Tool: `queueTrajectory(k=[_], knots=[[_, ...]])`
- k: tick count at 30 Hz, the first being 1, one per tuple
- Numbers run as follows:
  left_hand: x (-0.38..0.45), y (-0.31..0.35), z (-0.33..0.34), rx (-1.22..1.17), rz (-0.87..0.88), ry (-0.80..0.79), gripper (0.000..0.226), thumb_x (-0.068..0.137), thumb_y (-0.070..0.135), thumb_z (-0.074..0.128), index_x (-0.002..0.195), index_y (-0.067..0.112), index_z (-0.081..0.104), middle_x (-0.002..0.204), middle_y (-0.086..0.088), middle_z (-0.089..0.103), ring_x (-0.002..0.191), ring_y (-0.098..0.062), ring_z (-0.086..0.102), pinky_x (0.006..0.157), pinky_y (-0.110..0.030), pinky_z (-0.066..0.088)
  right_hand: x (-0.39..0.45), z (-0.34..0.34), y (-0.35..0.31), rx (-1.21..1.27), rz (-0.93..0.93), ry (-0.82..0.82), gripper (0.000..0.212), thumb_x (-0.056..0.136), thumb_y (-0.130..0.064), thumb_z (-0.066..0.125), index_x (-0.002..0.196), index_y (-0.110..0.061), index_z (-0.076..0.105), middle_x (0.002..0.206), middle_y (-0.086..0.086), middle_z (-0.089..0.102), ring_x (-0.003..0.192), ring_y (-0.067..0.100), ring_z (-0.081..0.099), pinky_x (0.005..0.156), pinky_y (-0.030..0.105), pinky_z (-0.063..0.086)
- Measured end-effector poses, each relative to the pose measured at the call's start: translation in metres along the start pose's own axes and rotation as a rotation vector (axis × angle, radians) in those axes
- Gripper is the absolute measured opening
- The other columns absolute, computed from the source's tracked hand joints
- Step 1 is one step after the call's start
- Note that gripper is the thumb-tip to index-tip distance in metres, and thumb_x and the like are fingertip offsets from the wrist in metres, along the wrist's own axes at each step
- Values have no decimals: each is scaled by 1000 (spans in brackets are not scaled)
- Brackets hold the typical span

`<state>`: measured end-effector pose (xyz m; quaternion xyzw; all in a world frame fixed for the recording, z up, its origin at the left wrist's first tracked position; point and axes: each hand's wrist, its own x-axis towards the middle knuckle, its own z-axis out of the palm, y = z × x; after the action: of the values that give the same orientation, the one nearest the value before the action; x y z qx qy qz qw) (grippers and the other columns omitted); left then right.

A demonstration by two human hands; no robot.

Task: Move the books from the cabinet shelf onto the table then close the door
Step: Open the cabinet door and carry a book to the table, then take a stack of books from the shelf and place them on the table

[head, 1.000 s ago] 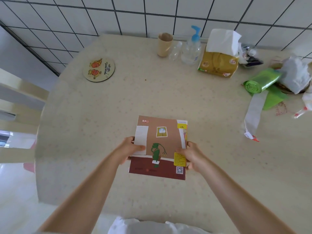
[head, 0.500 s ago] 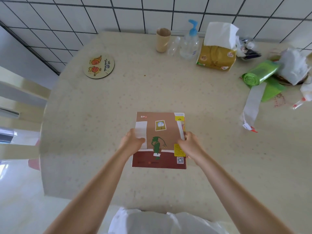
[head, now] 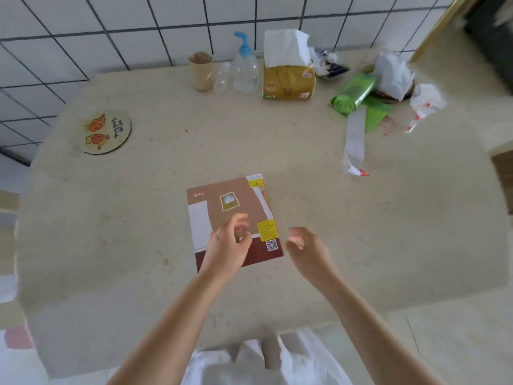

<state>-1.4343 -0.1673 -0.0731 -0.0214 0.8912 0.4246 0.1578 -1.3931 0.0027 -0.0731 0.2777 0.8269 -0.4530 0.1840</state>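
**Mara:** Near the middle of the table [head: 138,218], a little toward the person's side, the books [head: 236,207] lay flat as a thin stack, brown cover up, turned slightly askew.

**Jon:** And the hands?

**Mara:** Neither held anything. The left hand [head: 227,245] hung over the lower half of the cover, fingers loosely curled and parted; whether it brushed the cover I couldn't tell. The right hand [head: 308,248] was just beside the stack's right edge, off it, fingers relaxed and a little bent.

**Jon:** How would that stack handle?

**Mara:** Light, I'd judge, and fairly stiff when flat, with smooth covers that could slide over one another. Taking it by both long sides, thumbs on top, looked safest; a one-corner pinch might let it sag or fan.

**Jon:** Room around it?

**Mara:** Plenty. Bare tabletop lay on every side. The round coaster [head: 107,132] sat well apart to the far left, and the paper cup [head: 200,70], pump bottle [head: 245,68], tissue box [head: 288,79] and green bag roll [head: 354,93] kept to the far edge by the tiled wall. The near rim was close to the person's body. No cabinet door showed clearly in view.
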Motion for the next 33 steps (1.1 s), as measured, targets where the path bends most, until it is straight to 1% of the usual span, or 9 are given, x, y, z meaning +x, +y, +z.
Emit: queueTrajectory(k=[3, 9, 13, 18, 21, 26, 27, 31, 33], knots=[[-16, 2, 16, -53, 83, -141, 23, 90, 10, 59, 111, 20, 62, 97, 9, 69, 92, -2, 64, 82, -12, 47, -18, 3, 21, 72, 7, 153, 33, 89, -9, 54, 122, -11, 59, 114, 7, 69, 107, 23, 64, 90, 28, 45], [-53, 10, 40, -25, 158, -328, 23, 88, 12, 59, 106, 26, 62, 92, 12, 70, 92, 0, 64, 87, -22, 48, -76, 19, 69, 171, 100, 355, 24, 91, -10, 54, 113, -12, 63, 104, 4, 70, 92, 24, 67, 80, 27, 46], [-84, 20, 64, 18, 229, -466, 20, 90, 12, 55, 103, 26, 62, 90, 10, 70, 89, -2, 63, 83, -27, 51, -123, 20, 108, 261, 173, 507, 21, 89, -2, 55, 106, -7, 66, 96, 2, 68, 83, 18, 63, 79, 23, 48], [-127, 42, 113, 185, 490, -716, 23, 90, 12, 57, 110, 22, 63, 91, 6, 71, 84, -6, 64, 81, -21, 49, -187, 16, 153, 337, 297, 676, 24, 87, -1, 54, 107, -7, 65, 97, 3, 68, 86, 18, 64, 82, 29, 52], [-168, 56, 142, 256, 636, -847, 23, 90, 14, 58, 111, 23, 63, 90, 8, 71, 82, -6, 64, 80, -21, 48, -240, 20, 188, 387, 393, 792, 25, 87, -5, 54, 109, -10, 64, 98, 0, 68, 86, 15, 64, 82, 29, 51], [-253, 62, 185, 271, 736, -996, 21, 89, 10, 58, 104, 24, 62, 83, 9, 69, 78, 1, 63, 68, -5, 43, -342, 43, 250, 505, 538, 964, 27, 90, -10, 54, 116, -14, 60, 100, -6, 64, 88, 8, 61, 82, 26, 50], [-273, 60, 194, 272, 754, -1028, 20, 89, 8, 59, 103, 23, 63, 81, 9, 69, 77, 2, 64, 67, -5, 43, -364, 51, 262, 533, 572, 997, 28, 91, -10, 54, 117, -14, 59, 102, -6, 64, 90, 9, 62, 84, 27, 50], [-371, 39, 229, 300, 819, -1153, 22, 88, 6, 60, 99, 26, 60, 78, 14, 67, 75, -2, 66, 70, -20, 51, -460, 84, 313, 633, 717, 1123, 29, 91, -10, 54, 120, -13, 57, 106, -3, 64, 95, 12, 61, 85, 24, 46], [-434, 23, 246, 326, 835, -1248, 22, 89, 8, 59, 100, 27, 60, 81, 13, 68, 79, -3, 66, 70, -16, 49, -510, 105, 341, 676, 787, 1188, 29, 92, -10, 54, 120, -12, 57, 109, 0, 64, 98, 14, 61, 86, 25, 46]])
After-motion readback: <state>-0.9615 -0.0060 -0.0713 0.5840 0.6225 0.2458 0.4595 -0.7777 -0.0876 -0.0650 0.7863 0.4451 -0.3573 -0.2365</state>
